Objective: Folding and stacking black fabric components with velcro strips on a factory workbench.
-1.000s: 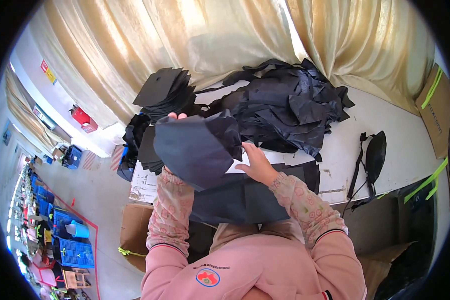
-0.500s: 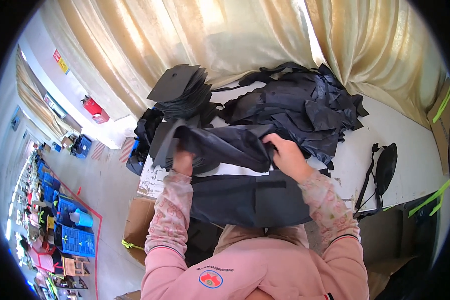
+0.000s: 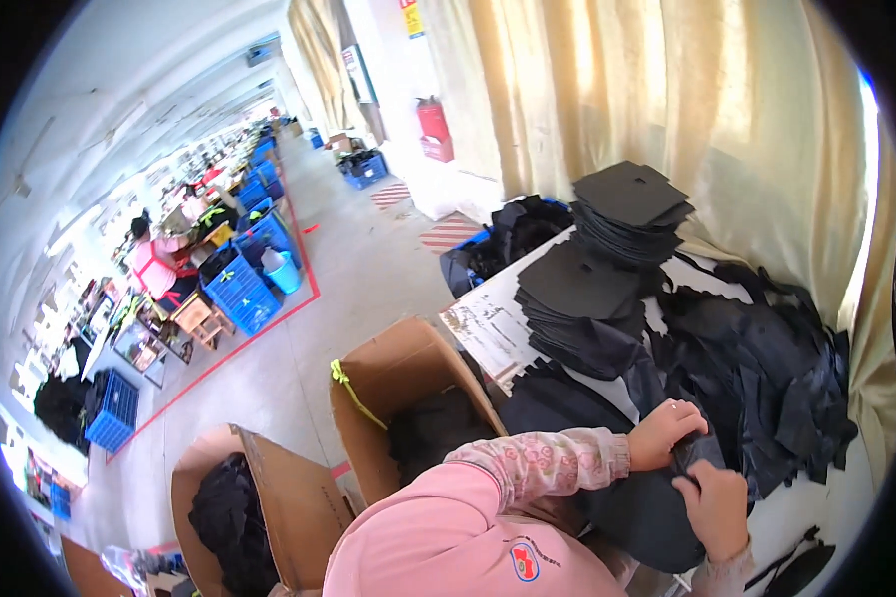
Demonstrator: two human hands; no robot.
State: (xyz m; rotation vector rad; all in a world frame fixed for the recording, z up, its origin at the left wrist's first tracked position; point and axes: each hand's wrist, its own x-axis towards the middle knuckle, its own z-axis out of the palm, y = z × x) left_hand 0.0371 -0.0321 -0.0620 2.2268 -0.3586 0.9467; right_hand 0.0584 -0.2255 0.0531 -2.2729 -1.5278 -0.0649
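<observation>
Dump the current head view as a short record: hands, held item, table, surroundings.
left hand: gripping black cloth, at its upper edge
right hand: gripping the same cloth, thumb toward the left hand
table: white, worn at the near-left corner
on table: tall stack of black sheets; lower stack in front of it; loose heap of black fabric to the right
floor: two open cardboard boxes, dark material inside
behind table: cream curtain
</observation>
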